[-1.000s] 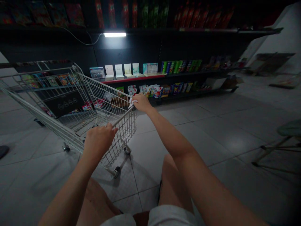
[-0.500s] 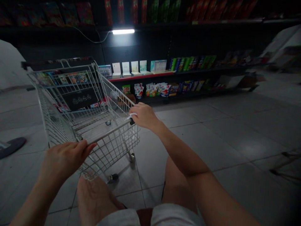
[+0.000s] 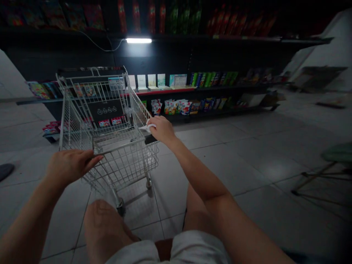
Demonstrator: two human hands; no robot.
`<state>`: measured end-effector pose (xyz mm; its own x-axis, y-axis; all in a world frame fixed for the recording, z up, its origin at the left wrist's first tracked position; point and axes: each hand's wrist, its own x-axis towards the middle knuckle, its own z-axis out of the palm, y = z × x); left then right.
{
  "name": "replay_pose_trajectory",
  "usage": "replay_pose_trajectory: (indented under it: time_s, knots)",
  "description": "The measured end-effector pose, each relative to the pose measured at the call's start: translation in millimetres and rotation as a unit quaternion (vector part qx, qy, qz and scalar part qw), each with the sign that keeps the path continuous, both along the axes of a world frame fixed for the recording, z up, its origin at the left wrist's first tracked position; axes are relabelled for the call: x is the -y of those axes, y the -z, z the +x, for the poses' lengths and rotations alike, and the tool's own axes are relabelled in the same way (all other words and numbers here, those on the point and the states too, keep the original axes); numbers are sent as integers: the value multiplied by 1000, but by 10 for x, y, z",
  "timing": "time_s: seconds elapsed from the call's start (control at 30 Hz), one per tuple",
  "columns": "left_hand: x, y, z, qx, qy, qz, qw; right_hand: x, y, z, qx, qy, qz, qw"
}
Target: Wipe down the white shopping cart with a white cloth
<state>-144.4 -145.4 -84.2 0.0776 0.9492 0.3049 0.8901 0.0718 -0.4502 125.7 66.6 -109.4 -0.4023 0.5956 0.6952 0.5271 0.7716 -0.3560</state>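
A wire shopping cart (image 3: 82, 121) stands in front of me on the tiled floor, its basket holding nothing I can see. My left hand (image 3: 68, 167) grips the left end of the cart's handle bar (image 3: 121, 145), fingers wrapped over it. My right hand (image 3: 162, 129) is closed round the right end of the bar, with a small white cloth or paper (image 3: 147, 127) pressed under its fingers. My bare knees show below the cart.
Dark store shelves (image 3: 198, 88) with cards, packets and boxes run across the back under a lit tube lamp (image 3: 138, 40). A stool with a green seat (image 3: 337, 154) stands at the right. A dark mat (image 3: 5, 170) lies at the left edge.
The cart has swung round from pointing left to facing nearly straight ahead. My left hand slid along the handle to its left end; my right hand stayed on the right end.
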Motion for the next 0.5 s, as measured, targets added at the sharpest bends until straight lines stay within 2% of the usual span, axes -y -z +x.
replay_pose_trajectory:
  time_s: [0.07,0.13,0.17,0.23,0.3,0.33,0.4,0.5]
  knots:
    - [-149,-86,117,43,-50,-50,997,94,300,1,-103,23,36,994]
    - [-351,-187,314,86,-64,-69,992,255,703,-71,-163,18,54,985]
    - [-477,-234,442,106,-39,-59,992,348,926,-132,-167,-8,52,985]
    - [-769,-300,736,160,38,-29,986,529,1348,-261,-136,-100,31,985]
    - [-1075,-304,1029,238,91,-26,967,660,1636,-319,-129,-175,-2,976]
    - [-1215,-280,1155,259,101,-36,960,692,1695,-295,-157,-178,-17,971]
    - [-1441,-194,1346,274,120,-79,951,677,1615,-143,-262,-111,-24,958]
    - [-1628,-50,1466,270,156,-139,940,461,1132,162,-397,25,16,917]
